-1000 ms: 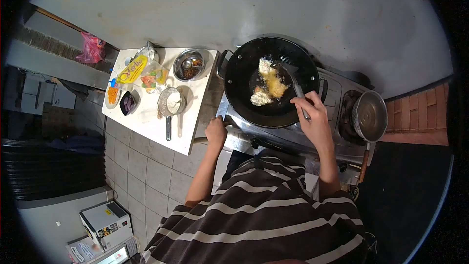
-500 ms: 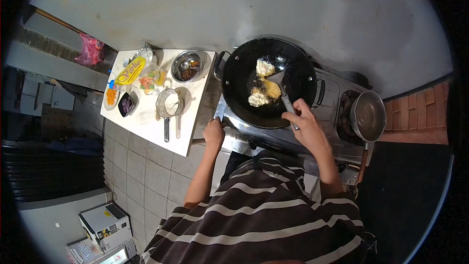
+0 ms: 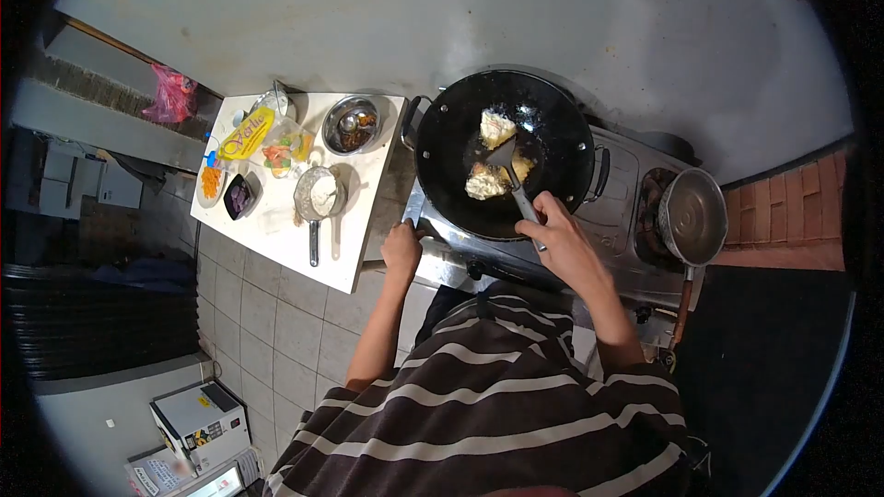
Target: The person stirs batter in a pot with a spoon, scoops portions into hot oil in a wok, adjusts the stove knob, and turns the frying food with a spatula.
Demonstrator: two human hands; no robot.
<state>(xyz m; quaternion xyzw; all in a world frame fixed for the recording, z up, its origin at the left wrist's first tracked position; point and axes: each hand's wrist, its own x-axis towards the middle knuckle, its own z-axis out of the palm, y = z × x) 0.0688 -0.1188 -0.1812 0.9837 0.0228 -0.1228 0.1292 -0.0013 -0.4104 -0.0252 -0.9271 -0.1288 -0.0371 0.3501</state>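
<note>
My right hand (image 3: 564,239) is closed round the handle of a spatula (image 3: 518,195). The spatula's blade lies inside a large black wok (image 3: 451,184), over a yellowish frying piece (image 3: 521,167) and partly hiding it. Two whitish battered pieces sit beside it in the wok, an upper piece (image 3: 495,129) and a lower piece (image 3: 482,185). My left hand (image 3: 402,248) is closed at the left front corner of the metal stove (image 3: 460,241), fingers wrapped on its edge, left of the wok.
A saucepan (image 3: 694,218) stands on the right burner. On the white table (image 3: 276,244) at left are a small pot (image 3: 316,198) of pale batter, a steel bowl (image 3: 353,125), a yellow packet (image 3: 247,134), a plate of orange strips (image 3: 210,186) and a dark bowl (image 3: 239,197).
My right hand and the spatula have shifted left, bringing the blade over the yellowish piece, which is now more covered. My left hand stays at the stove's corner.
</note>
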